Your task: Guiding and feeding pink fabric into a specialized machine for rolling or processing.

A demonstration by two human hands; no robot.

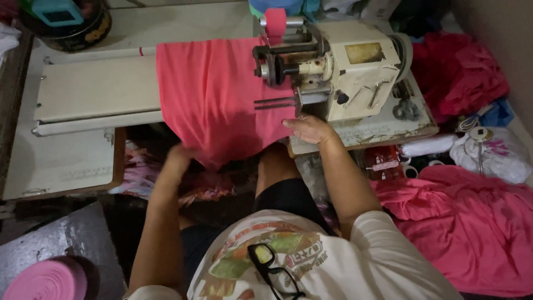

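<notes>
A pink fabric piece point(214, 94) drapes over the arm of a cream sewing machine point(355, 66) and hangs off the front of the table. My left hand point(180, 155) grips the fabric's lower hanging edge, partly hidden under the cloth. My right hand point(308, 129) rests on the fabric's right corner, pressing it beside the machine's foot. A spool of pink tape point(275, 22) sits on top of the machine.
A cream sewing table point(83, 89) extends left. Piles of pink cloth point(466, 222) and red cloth point(455, 72) lie at right, with a white bag point(494, 155). A pink tape roll point(47, 280) is at lower left. Black glasses point(272, 266) hang on my shirt.
</notes>
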